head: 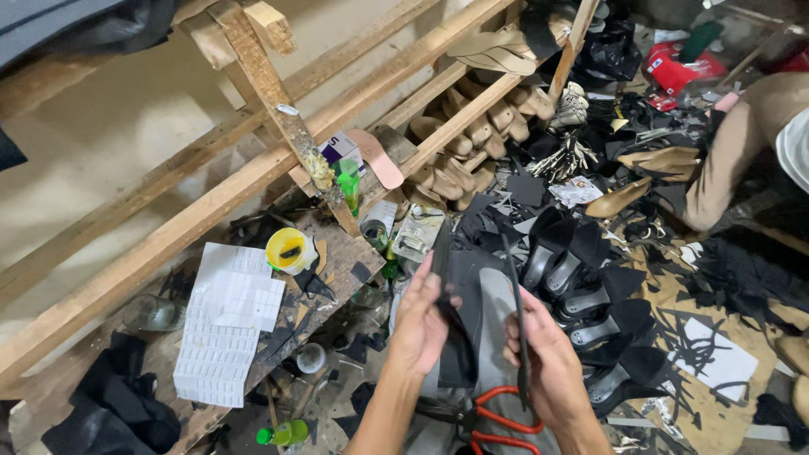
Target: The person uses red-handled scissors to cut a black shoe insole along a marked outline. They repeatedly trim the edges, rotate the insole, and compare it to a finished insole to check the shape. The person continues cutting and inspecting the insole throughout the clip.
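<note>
Left hand fingers clamped on black sheet. Right hand pinches black strip. Red scissors below.

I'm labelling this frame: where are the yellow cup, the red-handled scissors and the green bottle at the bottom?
yellow cup (289, 249), head view, on its rim.
red-handled scissors (497, 417), head view, on a red handle loop.
green bottle (286, 433), head view, on its body.
</note>
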### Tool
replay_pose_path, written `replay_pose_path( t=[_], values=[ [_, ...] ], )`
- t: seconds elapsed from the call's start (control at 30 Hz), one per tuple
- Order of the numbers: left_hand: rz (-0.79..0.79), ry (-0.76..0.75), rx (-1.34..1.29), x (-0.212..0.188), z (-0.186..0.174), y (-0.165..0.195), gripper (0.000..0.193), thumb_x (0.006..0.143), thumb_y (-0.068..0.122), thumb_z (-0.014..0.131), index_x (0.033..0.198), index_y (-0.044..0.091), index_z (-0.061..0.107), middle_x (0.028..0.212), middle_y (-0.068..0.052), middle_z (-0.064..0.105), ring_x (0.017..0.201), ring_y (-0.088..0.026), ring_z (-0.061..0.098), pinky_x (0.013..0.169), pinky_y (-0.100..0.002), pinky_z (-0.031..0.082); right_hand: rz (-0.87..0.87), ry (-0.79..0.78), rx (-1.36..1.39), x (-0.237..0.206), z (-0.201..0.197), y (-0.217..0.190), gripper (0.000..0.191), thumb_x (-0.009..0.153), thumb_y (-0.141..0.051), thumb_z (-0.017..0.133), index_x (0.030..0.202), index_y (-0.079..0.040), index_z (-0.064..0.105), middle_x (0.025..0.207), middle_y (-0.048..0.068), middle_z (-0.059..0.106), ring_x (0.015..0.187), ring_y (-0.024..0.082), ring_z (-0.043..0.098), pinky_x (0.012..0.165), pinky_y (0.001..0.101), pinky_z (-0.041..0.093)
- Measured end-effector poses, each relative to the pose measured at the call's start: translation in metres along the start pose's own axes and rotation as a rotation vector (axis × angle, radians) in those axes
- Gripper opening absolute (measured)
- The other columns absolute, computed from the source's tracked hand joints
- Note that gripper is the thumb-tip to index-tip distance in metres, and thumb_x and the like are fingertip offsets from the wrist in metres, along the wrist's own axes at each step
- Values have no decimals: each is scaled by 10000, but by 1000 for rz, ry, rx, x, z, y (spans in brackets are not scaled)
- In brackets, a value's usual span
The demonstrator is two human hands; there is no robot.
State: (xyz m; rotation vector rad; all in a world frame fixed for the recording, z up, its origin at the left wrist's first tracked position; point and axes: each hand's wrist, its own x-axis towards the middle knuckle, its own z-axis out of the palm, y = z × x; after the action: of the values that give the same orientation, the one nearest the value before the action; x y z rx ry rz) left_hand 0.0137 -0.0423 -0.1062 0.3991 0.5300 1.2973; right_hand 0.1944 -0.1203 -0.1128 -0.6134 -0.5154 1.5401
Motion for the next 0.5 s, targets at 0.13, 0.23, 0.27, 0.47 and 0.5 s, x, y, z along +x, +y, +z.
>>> replay_pose_path(
  t=[0.13,0.23,0.27,0.47,0.5],
  values=[
    [109,48,332,-8,-6,-14,289,917,46,727,1185,-27,646,1059,-57,714,956,-142,662,889,-315,540,39,226,-285,-1,-1,2,332,980,-136,578,1282,2,584,1166,84,701,1032,145,650,903,305,501],
    [127,73,457,-10,-8,-17,242,939,48,719,1161,-30,659,1041,-55,702,930,-139,649,872,-315,532,-1,210,-292,-5,-1,8,284,997,-111,594,1249,20,588,1140,100,708,1007,146,659,894,303,509],
    [114,63,473,-9,-8,-16,249,946,51,713,1172,-36,651,1058,-66,699,949,-149,654,889,-325,536,-15,199,-298,-5,-1,10,269,1002,-104,594,1239,24,590,1131,101,711,999,142,663,893,299,511],
    [159,-25,241,0,-1,-7,389,1008,146,557,1367,-3,573,1297,-79,664,1186,-149,620,1049,-288,472,-14,162,-450,6,2,26,227,975,-71,598,1180,23,624,1069,93,752,952,121,678,881,276,524],
    [176,-33,199,0,-1,-7,400,1035,169,532,1377,-34,573,1329,-93,658,1225,-157,612,1076,-285,461,-29,156,-454,8,4,29,218,981,-68,605,1176,26,624,1066,95,748,945,120,672,872,275,523]
  ],
)
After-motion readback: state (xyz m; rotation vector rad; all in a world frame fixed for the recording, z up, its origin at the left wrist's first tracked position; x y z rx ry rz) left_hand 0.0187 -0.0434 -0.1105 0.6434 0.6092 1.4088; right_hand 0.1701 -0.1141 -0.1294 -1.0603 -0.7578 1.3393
